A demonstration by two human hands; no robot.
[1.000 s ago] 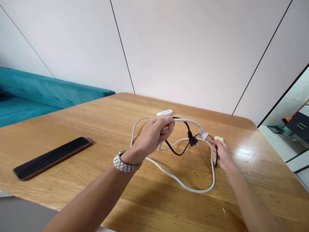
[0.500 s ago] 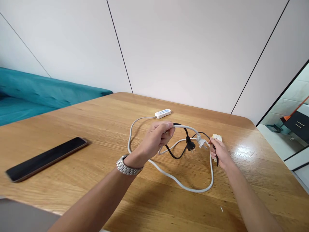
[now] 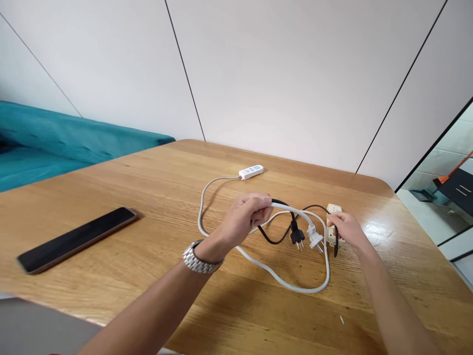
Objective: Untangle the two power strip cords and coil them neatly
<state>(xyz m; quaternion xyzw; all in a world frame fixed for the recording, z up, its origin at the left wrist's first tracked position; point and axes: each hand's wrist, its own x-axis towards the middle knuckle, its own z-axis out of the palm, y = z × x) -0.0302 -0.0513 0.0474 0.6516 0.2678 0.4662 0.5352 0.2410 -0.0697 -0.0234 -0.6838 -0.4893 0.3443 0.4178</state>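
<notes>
My left hand [image 3: 247, 217], with a metal watch [image 3: 202, 257] at the wrist, is closed around a white cord [image 3: 291, 209] and a black cord [image 3: 281, 202]. Their plugs hang side by side to its right: the black plug [image 3: 296, 235] with metal prongs, and the white plug [image 3: 315, 238]. My right hand [image 3: 346, 228] pinches a length of black cord [image 3: 336, 242] above a cream power strip [image 3: 333, 209], partly covering the strip. A loop of white cord [image 3: 273, 274] lies on the table below both hands.
A white power strip [image 3: 252, 171] lies further back on the wooden table [image 3: 155, 197], joined to the white cord. A dark phone [image 3: 77, 240] rests at left. A small white scrap [image 3: 342, 320] is near the front. The wall [image 3: 281, 79] borders the far edge; a teal sofa [image 3: 84, 133] stands left.
My left hand and the two plugs have come slightly lower, the plugs further right. My right hand has shifted a little, still pinching black cord. The camera view has also shifted slightly.
</notes>
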